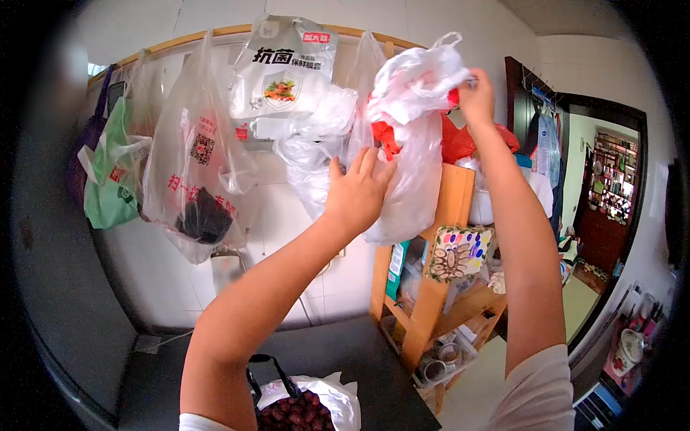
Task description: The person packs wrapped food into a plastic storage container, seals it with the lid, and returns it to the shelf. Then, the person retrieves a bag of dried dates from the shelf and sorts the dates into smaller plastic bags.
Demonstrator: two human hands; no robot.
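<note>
White, filmy plastic bags [417, 86] bunch at the right end of the wooden rail [172, 44] — probably light, limp and slippery, easily torn, so best held by a gathered fold. The right hand [476, 100] seems to pinch their edge; the left hand [358, 192], spread and gripping nothing, is at the translucent hanging bag [413, 190] below. Farther down, bagged dark-red fruit [302, 413] sits on the black bench [392, 381]

White plastic bag [419, 77], crumpled, edge in right hand [474, 95]; translucent whitish bag [415, 188] hanging just below, bulging.
</note>
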